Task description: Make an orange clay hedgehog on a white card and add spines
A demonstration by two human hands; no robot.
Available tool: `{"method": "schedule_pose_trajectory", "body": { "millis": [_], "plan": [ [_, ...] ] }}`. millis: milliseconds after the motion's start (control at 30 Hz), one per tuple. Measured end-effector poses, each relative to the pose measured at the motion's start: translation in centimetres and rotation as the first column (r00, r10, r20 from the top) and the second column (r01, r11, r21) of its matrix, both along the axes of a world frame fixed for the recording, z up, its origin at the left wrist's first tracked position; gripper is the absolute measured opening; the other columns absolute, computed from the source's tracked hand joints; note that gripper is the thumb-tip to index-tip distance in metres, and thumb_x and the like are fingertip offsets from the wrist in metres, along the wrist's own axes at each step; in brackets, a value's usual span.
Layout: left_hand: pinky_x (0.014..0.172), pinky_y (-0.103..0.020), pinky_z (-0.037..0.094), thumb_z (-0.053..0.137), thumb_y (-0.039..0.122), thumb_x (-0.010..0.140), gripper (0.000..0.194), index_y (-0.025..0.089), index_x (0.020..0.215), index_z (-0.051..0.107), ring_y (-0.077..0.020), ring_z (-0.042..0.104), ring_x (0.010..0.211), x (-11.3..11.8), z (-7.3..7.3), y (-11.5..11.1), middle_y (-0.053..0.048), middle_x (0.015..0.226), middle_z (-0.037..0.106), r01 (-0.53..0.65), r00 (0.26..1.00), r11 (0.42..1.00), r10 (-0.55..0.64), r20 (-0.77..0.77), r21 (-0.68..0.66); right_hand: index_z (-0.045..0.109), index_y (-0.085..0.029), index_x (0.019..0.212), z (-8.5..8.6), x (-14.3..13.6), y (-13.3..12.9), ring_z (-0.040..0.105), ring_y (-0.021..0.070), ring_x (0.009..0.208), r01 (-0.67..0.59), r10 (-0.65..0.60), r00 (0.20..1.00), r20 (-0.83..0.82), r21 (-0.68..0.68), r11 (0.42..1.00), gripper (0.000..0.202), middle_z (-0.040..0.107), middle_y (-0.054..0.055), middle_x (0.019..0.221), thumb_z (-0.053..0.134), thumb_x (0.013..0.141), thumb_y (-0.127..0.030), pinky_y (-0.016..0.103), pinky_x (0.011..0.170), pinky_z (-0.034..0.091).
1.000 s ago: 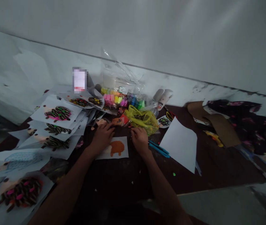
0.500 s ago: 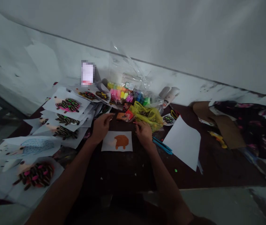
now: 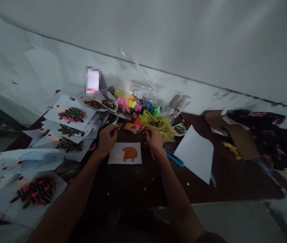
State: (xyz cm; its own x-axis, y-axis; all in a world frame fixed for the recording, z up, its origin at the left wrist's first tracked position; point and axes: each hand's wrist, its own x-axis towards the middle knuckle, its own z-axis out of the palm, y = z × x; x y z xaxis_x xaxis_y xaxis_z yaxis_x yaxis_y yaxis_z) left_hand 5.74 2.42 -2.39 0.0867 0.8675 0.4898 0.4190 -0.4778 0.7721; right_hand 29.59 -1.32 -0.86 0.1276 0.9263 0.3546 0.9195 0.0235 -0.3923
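Observation:
My left hand is closed in a pinch at the upper left of a small white card. Whatever its fingertips hold is too small to make out. On the card is a flat orange animal shape with a paler snout. To the card's upper right, my right hand is also pinched, beside a yellow plastic bag; its fingertips' contents are unclear. Between the hands, beyond the card, lie an orange block in a wrapper and a red piece.
Hedgehog pictures are piled at the left. A clear bag of coloured clay leans on the wall near a lit screen. To the right are a blue tool, white paper, a yellow-handled cutter, brown cardboard and dark cloth.
The view has shifted slightly. My right fingers are drawn closer together in a pinch, and a small orange-red strip now shows beside that wrist. My left hand keeps its pinch near the card.

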Motion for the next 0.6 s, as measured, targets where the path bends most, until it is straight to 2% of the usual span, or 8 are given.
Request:
{"method": "schedule_pose_trajectory", "body": {
  "millis": [167, 267, 367, 467, 600],
  "plan": [
    [0.084, -0.034, 0.054, 0.051, 0.024, 0.091, 0.021, 0.018, 0.094, 0.071, -0.0222, 0.068, 0.092, 0.0, -0.2, 0.2, -0.009, 0.094, 0.074, 0.014, 0.997, 0.999, -0.01, -0.078, 0.041, 0.076, -0.022, 0.091, 0.2, -0.7, 0.6, 0.067, 0.0245, 0.082, 0.045, -0.045, 0.999, -0.001, 0.004, 0.999, 0.018, 0.076, 0.007, 0.086, 0.059, 0.089, -0.016, 0.033, 0.075, 0.048],
    [0.088, -0.036, 0.054, 0.05, 0.021, 0.09, 0.023, 0.017, 0.093, 0.072, -0.0229, 0.069, 0.094, 0.1, -0.5, 0.2, -0.009, 0.095, 0.074, 0.045, 0.993, 0.998, -0.04, -0.112, 0.049, 0.075, -0.019, 0.101, 0.8, -1.4, 1.0, 0.068, 0.0254, 0.089, 0.093, -0.091, 0.996, 0.023, -0.102, 0.99, 0.019, 0.076, 0.01, 0.095, 0.058, 0.092, -0.017, 0.033, 0.079, 0.048],
    [0.089, -0.037, 0.054, 0.048, 0.017, 0.088, 0.026, 0.018, 0.093, 0.073, -0.023, 0.069, 0.094, 0.1, -1.0, 0.3, -0.008, 0.096, 0.075, 0.053, 0.983, 0.999, -0.052, -0.177, 0.002, 0.07, -0.016, 0.115, 1.1, -2.0, 1.3, 0.067, 0.0253, 0.097, 0.106, -0.104, 0.994, 0.023, -0.167, 0.98, 0.025, 0.075, 0.012, 0.107, 0.056, 0.094, -0.018, 0.033, 0.085, 0.048],
    [0.089, -0.037, 0.055, 0.047, 0.015, 0.087, 0.029, 0.018, 0.095, 0.075, -0.0232, 0.07, 0.093, 0.1, -1.3, 0.4, -0.008, 0.098, 0.077, 0.049, 0.972, 0.997, -0.061, -0.227, -0.059, 0.067, -0.015, 0.119, 0.8, -2.3, 1.2, 0.066, 0.0247, 0.103, 0.077, -0.082, 0.996, -0.036, -0.126, 0.989, 0.028, 0.074, 0.013, 0.112, 0.055, 0.094, -0.018, 0.033, 0.091, 0.047],
    [0.091, -0.039, 0.055, 0.047, 0.014, 0.086, 0.032, 0.018, 0.097, 0.076, -0.0238, 0.07, 0.096, 0.1, -1.5, 0.6, -0.008, 0.101, 0.077, 0.061, 0.961, 0.993, -0.085, -0.265, -0.1, 0.067, -0.015, 0.113, 0.1, -2.4, 1.2, 0.066, 0.0231, 0.101, 0.042, -0.045, 0.985, -0.165, -0.025, 0.999, 0.022, 0.074, 0.011, 0.108, 0.055, 0.094, -0.02, 0.033, 0.091, 0.048]
  ]
}}
